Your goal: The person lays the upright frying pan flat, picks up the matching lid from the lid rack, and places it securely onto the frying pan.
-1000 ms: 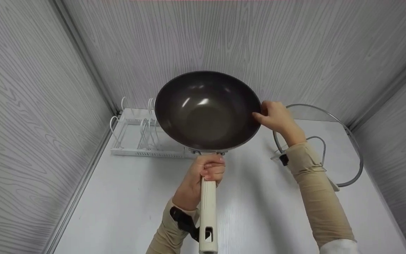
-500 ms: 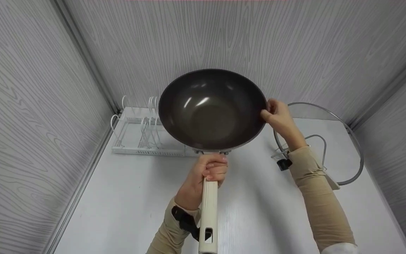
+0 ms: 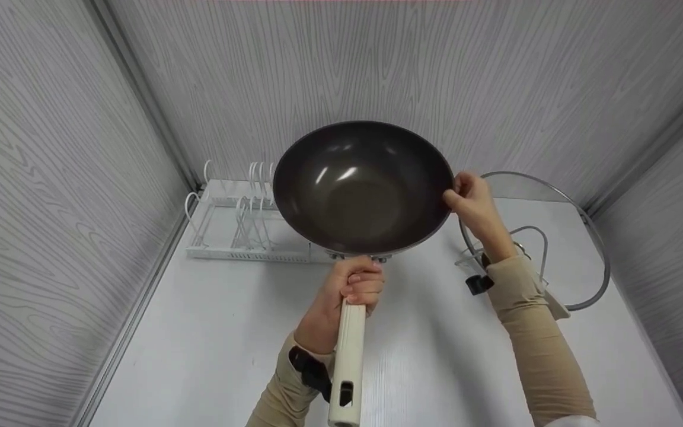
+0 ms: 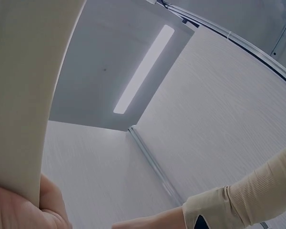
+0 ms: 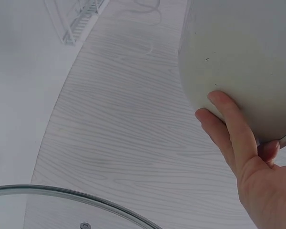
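In the head view a dark-lined wok [image 3: 362, 190] is held up over the table, its inside tilted toward me. My left hand [image 3: 350, 290] grips its cream handle [image 3: 348, 362] just below the bowl, fingers wrapped round it. My right hand [image 3: 475, 201] pinches the right rim, thumb on the inside. In the right wrist view, fingers [image 5: 231, 121] lie along the wok's pale outer wall [image 5: 238, 57]. The left wrist view shows the handle close up beside my left hand [image 4: 24, 207].
A white wire rack [image 3: 246, 255] stands at the back left, partly behind the wok. At the right, a glass lid [image 3: 607, 267] with a grey rim leans in a white stand [image 3: 558, 305], partly behind my right forearm. Grey wood-grain panels [image 3: 341, 59] enclose the white table [image 3: 199, 356].
The wok has shifted slightly to the right in both hands, and the handle's lower end has swung a little left. Both hands keep their hold.
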### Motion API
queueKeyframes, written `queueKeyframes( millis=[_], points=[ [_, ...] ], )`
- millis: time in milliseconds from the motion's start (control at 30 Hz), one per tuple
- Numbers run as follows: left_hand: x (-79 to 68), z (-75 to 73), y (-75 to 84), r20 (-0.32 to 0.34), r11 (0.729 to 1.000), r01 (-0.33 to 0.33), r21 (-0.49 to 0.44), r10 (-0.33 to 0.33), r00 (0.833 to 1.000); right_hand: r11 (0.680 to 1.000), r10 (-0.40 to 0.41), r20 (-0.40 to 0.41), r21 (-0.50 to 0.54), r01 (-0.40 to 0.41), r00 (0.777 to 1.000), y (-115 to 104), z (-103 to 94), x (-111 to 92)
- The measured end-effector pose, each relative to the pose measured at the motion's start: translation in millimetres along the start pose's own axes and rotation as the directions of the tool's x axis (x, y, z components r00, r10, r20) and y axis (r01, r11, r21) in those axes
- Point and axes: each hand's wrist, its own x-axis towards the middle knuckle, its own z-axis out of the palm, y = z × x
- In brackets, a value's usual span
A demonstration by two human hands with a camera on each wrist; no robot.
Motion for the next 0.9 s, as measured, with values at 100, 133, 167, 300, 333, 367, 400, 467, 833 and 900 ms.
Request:
queueKeyframes(
  millis=[100,133,167,300,333,367,400,467,833,900],
  points=[
    [-0.3,-0.9,-1.6,0.003,1.0,0.01,0.005,-0.01,1.0,0.999,0.002,-0.002,-0.04,-0.002,1.0,13,-2.1,2],
    [-0.3,-1.0,-2.2,0.009,1.0,0.014,0.006,-0.014,1.0,0.999,0.003,-0.002,-0.054,-0.003,1.0,17,-3.3,3],
    [-0.3,-1.1,-2.8,0.016,1.0,0.017,0.007,-0.017,1.0,0.998,0.003,-0.001,-0.07,-0.003,1.0,22,-4.2,4],
    [-1.9,-1.6,-4.5,0.052,0.999,0.028,0.015,-0.029,0.998,0.984,-0.005,0.011,-0.176,0.007,1.0,29,-7.8,0],
    [-2.5,-1.7,-4.4,0.061,0.999,0.031,0.016,-0.032,0.998,0.981,-0.006,0.024,-0.195,0.01,1.0,29,-8.4,-1],
    [-3.3,-2.0,-4.1,0.071,0.999,0.036,0.015,-0.037,0.997,0.974,-0.012,0.033,-0.224,0.019,0.999,28,-9.2,-3],
    [-3.9,-2.2,-3.7,0.082,0.999,0.043,0.014,-0.044,0.996,0.971,-0.012,0.045,-0.239,0.023,0.999,27,-10.2,-5],
    [-4.4,-2.3,-3.3,0.1,0.998,0.055,0.013,-0.056,0.993,0.971,-0.004,0.072,-0.239,0.021,0.997,19,-12.2,-10],
    [-3.7,-6.9,-5.4,0.118,0.995,0.099,-0.016,-0.096,0.988,0.996,0.084,0.072,-0.05,-0.08,0.994,0,-12.7,-36],
    [-4.0,-8.1,-5.0,0.131,0.993,0.115,-0.03,-0.11,0.985,0.995,0.071,0.025,-0.078,-0.069,0.997,0,-12.4,-41]
  ],
)
